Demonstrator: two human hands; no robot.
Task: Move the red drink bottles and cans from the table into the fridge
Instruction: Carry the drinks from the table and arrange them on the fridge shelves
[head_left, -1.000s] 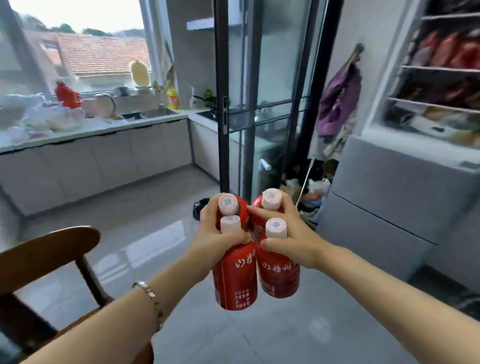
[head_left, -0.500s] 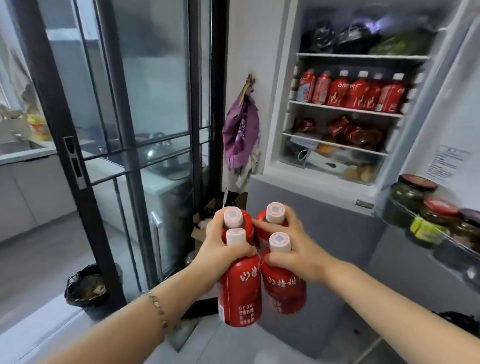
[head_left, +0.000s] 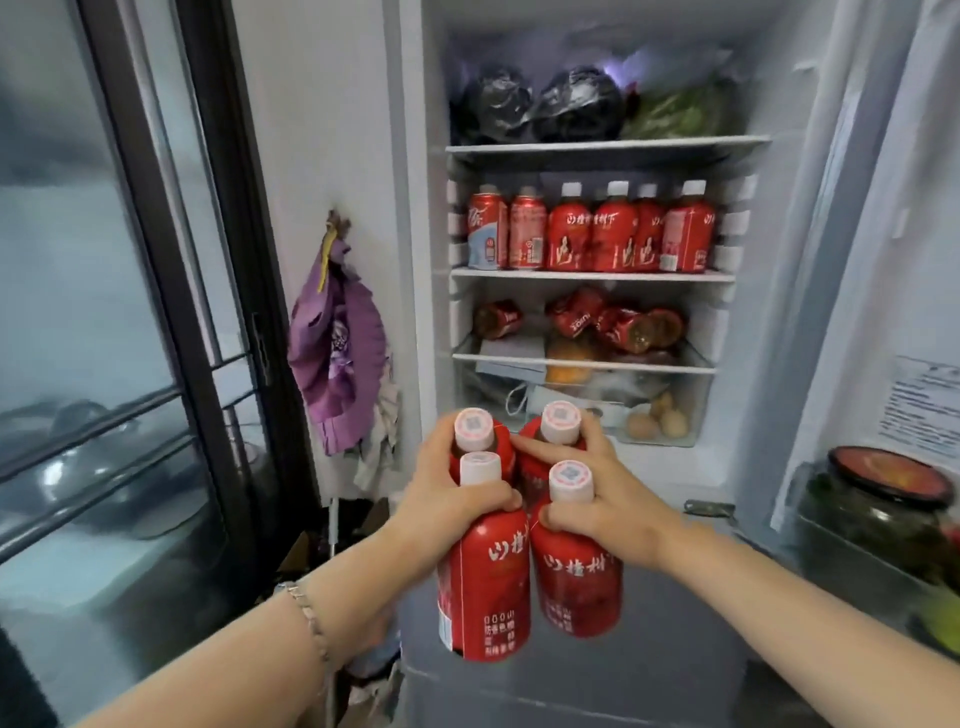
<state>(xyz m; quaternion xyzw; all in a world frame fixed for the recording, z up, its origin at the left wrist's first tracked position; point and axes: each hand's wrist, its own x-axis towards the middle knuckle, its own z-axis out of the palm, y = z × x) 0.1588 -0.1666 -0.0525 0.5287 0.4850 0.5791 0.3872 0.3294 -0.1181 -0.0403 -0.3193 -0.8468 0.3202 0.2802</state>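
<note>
I carry several red drink bottles with white caps bunched together in front of the open fridge (head_left: 587, 275). My left hand (head_left: 447, 499) grips the necks of the two left bottles (head_left: 485, 587). My right hand (head_left: 608, 499) grips the necks of the two right bottles (head_left: 576, 587). On the fridge's middle shelf stand two red cans (head_left: 506, 234) and several red bottles (head_left: 631, 234) in a row. The shelf below holds several red cans lying on their sides (head_left: 613, 322).
The top shelf holds dark bags and greens (head_left: 576, 104). The open fridge door (head_left: 883, 364) on the right carries a red-lidded jar (head_left: 878, 509). A purple bag (head_left: 335, 353) hangs on the wall left of the fridge. A black-framed glass door (head_left: 156, 312) stands at left.
My view has turned from the kitchen floor and window to face the open fridge, and I am closer to it. Both hands keep the same hold on the bottles.
</note>
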